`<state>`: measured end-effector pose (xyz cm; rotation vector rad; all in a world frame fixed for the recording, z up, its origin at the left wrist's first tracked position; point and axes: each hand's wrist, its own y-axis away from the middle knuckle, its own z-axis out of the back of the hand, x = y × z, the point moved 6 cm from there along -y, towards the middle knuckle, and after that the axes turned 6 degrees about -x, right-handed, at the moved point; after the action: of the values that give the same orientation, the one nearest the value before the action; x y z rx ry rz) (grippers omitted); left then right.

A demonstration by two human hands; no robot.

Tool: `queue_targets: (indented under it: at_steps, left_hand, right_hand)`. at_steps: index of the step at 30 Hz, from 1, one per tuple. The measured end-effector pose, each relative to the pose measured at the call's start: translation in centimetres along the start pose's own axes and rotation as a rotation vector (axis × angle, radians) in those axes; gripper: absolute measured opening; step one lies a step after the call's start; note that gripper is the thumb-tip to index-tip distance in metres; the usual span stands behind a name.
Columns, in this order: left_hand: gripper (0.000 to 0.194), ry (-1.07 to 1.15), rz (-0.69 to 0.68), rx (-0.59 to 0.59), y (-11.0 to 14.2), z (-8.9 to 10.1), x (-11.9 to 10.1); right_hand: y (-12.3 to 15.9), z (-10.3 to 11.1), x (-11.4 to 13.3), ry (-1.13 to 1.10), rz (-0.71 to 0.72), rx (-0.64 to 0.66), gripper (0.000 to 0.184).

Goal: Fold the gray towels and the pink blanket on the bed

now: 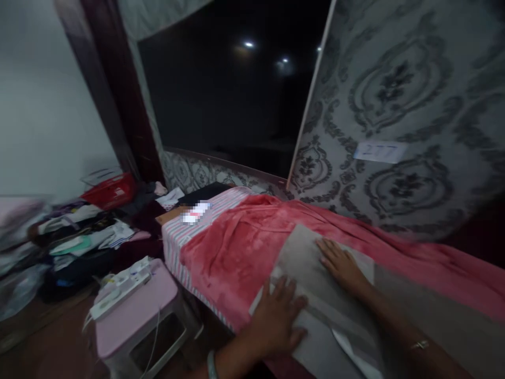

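We see a long table under a striped white cloth (pixel 173 247), with a rumpled red plush blanket (pixel 236 247) on it and flat grey fabric (pixel 302 252) lying over the blanket.

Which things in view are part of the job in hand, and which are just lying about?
Job, judging by contact:
- grey fabric, under left hand and right hand
- red blanket, beneath it

Apparently just lying about:
- power strip on pink stool
- red basket
- heaped clothes
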<state>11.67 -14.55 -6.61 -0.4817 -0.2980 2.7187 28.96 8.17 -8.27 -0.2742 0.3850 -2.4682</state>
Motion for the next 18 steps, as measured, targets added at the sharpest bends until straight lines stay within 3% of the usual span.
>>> queue_targets:
  at_steps: [2,4,8,10,12,15,18]
  left_hand:
    - [0.064,-0.032,0.02,-0.008,-0.7,0.0,-0.5]
    - [0.061,-0.043,-0.007,-0.023,-1.9,-0.2,-2.3]
    - [0.059,0.038,-0.241,0.035,-3.6,-2.4,-9.2]
    - [0.062,0.039,-0.308,0.071,-3.7,-4.3,-11.8]
    - [0.064,-0.007,-0.332,0.054,-3.5,-5.8,-13.1]
    - [0.068,-0.076,-0.367,-0.004,-3.1,-6.8,-13.3]
    - [0.072,-0.109,-0.402,-0.02,-2.8,-6.6,-12.9]
  right_hand:
    - [4.5,1.5,0.1,-0.003,0.035,0.056,0.058]
    - [8.4,3.1,0.7,-0.029,0.049,0.139,0.057]
    - [12.4,5.6,1.7,-0.093,0.069,0.23,0.055]
    - [12.9,6.2,1.5,-0.111,0.078,0.237,0.054]
    - [12.6,6.3,0.6,-0.113,0.073,0.228,0.055]
    - [11.3,6.2,-2.0,-0.085,0.03,0.188,0.058]
    - [9.4,5.8,-5.5,-0.057,-0.051,0.167,0.059]
